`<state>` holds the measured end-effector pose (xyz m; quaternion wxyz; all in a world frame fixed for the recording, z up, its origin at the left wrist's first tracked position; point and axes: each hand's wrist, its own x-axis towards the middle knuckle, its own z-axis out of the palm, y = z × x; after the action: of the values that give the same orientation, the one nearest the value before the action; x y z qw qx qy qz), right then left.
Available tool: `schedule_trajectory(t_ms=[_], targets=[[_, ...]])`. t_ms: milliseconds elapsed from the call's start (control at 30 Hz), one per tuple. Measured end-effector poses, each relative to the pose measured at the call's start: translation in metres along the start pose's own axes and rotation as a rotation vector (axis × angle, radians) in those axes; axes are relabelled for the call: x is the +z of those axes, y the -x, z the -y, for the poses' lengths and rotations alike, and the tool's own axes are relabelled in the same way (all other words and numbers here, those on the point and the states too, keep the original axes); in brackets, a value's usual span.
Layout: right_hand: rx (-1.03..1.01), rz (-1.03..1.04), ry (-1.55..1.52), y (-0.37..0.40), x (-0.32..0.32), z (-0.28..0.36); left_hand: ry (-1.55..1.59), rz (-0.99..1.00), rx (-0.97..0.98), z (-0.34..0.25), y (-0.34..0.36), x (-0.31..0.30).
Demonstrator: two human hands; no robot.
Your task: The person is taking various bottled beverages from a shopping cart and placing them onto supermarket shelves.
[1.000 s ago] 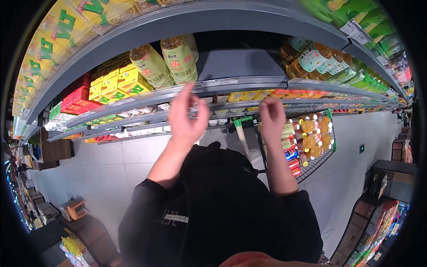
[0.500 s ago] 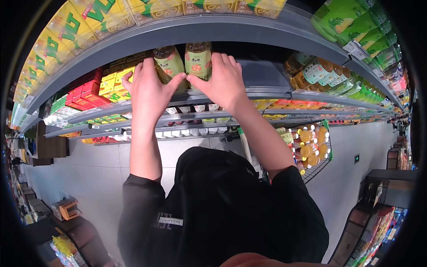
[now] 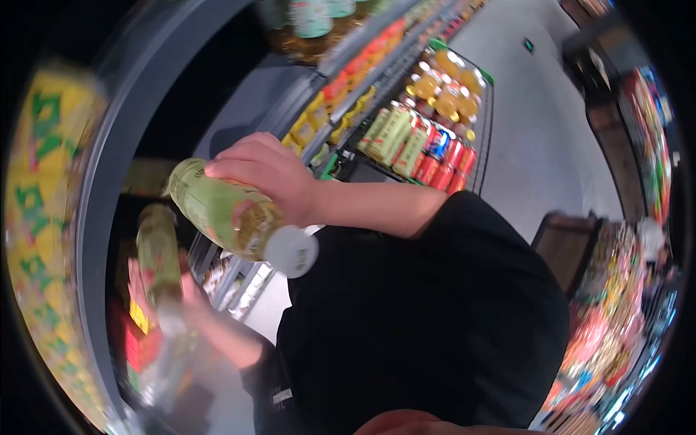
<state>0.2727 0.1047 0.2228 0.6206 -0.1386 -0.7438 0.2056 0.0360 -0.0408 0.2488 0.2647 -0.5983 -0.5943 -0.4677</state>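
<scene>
My right hand [image 3: 264, 174] grips a green-labelled drink bottle [image 3: 228, 216] with a white cap, tipped so the cap points towards me. My left hand [image 3: 192, 308], blurred at the lower left, holds a second bottle of the same kind [image 3: 158, 261], roughly upright in front of the dark shelf opening. Both bottles are off the shelf and close to my black-sleeved chest.
A grey shelf edge [image 3: 109, 167] curves down the left, with yellow and green drink cartons [image 3: 40, 188] beyond it. A wire basket of bottles and cans [image 3: 428, 123] stands at the upper middle beside the grey floor. More shelving [image 3: 616, 319] lines the right.
Both hands closed on the two bottles on the shelf and have pulled them out and down towards me. The view has swung sharply, tilting the shelves to the left.
</scene>
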Motion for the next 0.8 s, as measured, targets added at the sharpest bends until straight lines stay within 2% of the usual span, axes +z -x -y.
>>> schedule_trajectory(t_ms=[33,100,133,167,200,233,267,300,333,400,433,500,533,567,700,733,800], targets=[[0.03,-0.004,0.019,0.012,-0.01,-0.005,-0.056,-0.042,0.098,0.004,0.003,-0.003],[0.157,-0.114,-0.027,0.027,-0.05,0.008,-0.104,-0.074,0.141,0.0,0.0,-0.009],[0.213,-0.163,-0.061,0.035,-0.069,0.016,0.313,-0.189,0.009,0.0,0.005,-0.008],[0.202,-0.168,0.042,0.048,-0.088,0.01,0.722,-0.295,-0.138,0.0,0.014,-0.005],[0.41,-0.323,-0.22,0.064,-0.093,0.013,0.871,-0.269,-0.234,-0.009,0.018,0.0],[0.531,-0.32,-0.11,0.081,-0.112,0.013,1.018,-0.256,-0.337,-0.019,0.021,0.004],[0.62,-0.204,0.08,0.106,-0.137,0.011,0.91,-0.118,-0.37,-0.04,0.025,0.01],[0.787,-0.187,0.23,0.123,-0.152,0.011,0.798,0.02,-0.395,-0.064,0.026,0.017],[0.851,-0.381,0.192,0.127,-0.159,0.015,0.831,0.114,-0.469,-0.07,0.032,0.026],[1.118,-0.505,0.128,0.169,-0.19,-0.014,0.872,0.308,-0.62,-0.082,0.045,0.043],[1.17,-0.58,0.092,0.188,-0.203,-0.026,1.027,0.394,-0.748,-0.089,0.052,0.054],[1.489,-0.552,0.257,0.23,-0.231,-0.057,1.197,0.441,-1.003,-0.107,0.059,0.075],[1.578,-0.497,0.317,0.254,-0.243,-0.076,1.232,0.516,-1.177,-0.112,0.062,0.079],[1.668,-0.435,0.374,0.279,-0.253,-0.096,1.329,0.675,-1.231,-0.105,0.067,0.088],[1.93,-0.194,0.351,0.302,-0.266,-0.136,1.414,0.832,-1.464,-0.121,0.079,0.113],[1.97,-0.056,0.49,0.31,-0.267,-0.148,1.385,0.881,-1.457,-0.126,0.08,0.115],[1.894,0.001,0.611,0.325,-0.261,-0.164,1.353,0.969,-1.417,-0.138,0.083,0.118]])
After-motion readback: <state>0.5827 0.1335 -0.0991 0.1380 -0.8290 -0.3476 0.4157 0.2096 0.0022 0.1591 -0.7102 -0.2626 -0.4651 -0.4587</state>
